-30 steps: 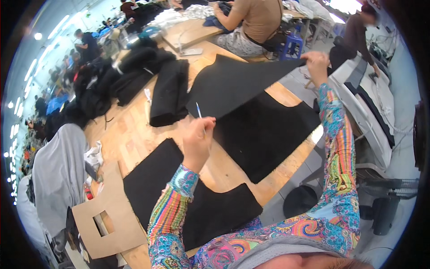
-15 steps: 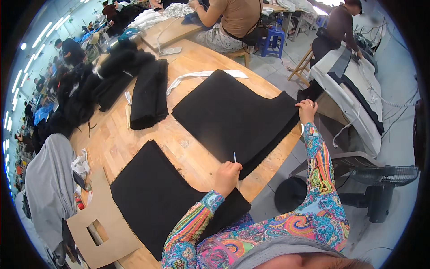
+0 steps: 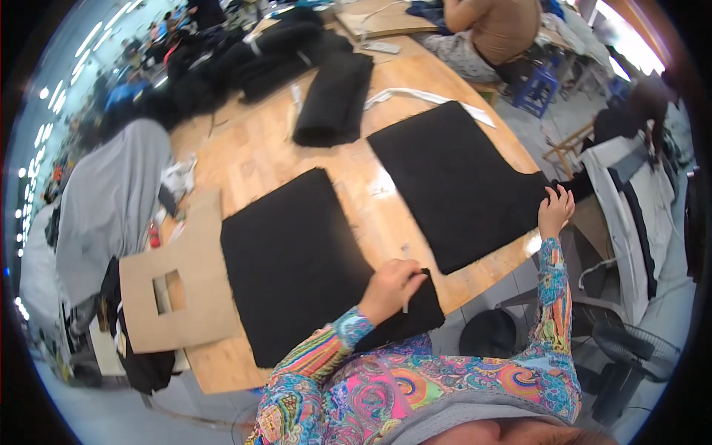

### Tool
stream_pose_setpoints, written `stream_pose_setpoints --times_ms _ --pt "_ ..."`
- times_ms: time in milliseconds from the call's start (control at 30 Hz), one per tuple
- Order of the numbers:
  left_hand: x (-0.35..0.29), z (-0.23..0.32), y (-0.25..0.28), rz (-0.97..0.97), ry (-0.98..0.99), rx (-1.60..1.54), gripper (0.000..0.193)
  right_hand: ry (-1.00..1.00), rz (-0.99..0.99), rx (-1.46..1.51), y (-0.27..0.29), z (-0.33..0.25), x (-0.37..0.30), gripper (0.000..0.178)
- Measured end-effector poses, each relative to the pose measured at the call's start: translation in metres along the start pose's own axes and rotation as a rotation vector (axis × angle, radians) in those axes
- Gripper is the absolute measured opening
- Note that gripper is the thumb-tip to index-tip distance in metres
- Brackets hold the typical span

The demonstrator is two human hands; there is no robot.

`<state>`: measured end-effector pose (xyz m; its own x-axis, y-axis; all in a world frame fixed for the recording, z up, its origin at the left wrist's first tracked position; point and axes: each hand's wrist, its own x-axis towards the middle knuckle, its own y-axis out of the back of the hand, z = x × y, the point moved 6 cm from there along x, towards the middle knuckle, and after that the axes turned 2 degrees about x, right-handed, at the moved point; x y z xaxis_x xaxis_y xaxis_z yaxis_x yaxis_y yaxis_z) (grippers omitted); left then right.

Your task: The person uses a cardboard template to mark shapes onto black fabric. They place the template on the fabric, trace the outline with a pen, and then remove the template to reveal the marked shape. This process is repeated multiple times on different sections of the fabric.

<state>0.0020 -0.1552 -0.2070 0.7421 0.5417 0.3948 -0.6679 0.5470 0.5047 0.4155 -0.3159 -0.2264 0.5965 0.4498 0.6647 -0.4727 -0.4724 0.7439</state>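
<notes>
Fabric panel (image 3: pixel 297 252), flat, matte black, fuzzy-edged, nearest on the pale wooden table (image 3: pixel 248 159); a second black fabric panel (image 3: pixel 460 185), curve-cut, lies beyond to the right! Left hand (image 3: pixel 393 288) closed on a slim whitish stick (image 3: pixel 406 306), right at the near panel's corner; right hand (image 3: pixel 555 211), fingers loosely spread, at the far panel's narrow end: gripping? Can't tell!

The 1 view comes from the left of 2 side-by-side, head-worn fisheye cameras, looking down and forward over the nearby table (image 3: pixel 252 163), with the wearer's forearms (image 3: pixel 552 289) in the lower part and a blue stool (image 3: pixel 535 93) farther off, upper right.
</notes>
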Motion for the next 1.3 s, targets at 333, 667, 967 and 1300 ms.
stream_pose_setpoints --times_ms 333,667,967,1300 --pt "-0.123 0.016 0.029 -0.286 -0.006 0.079 0.027 0.480 -0.148 0.733 0.034 -0.317 -0.034 0.021" --pt "-0.117 0.027 -0.011 -0.382 -0.170 0.189 0.012 0.581 -0.356 0.846 -0.025 -0.503 -0.069 0.017" --pt "-0.111 0.019 0.003 -0.195 -0.092 0.097 0.019 0.506 -0.343 0.809 -0.034 -0.523 -0.084 0.013" --pt "-0.106 0.011 -0.009 -0.259 -0.012 0.048 0.008 0.552 -0.325 0.829 -0.033 -0.524 -0.084 0.009"
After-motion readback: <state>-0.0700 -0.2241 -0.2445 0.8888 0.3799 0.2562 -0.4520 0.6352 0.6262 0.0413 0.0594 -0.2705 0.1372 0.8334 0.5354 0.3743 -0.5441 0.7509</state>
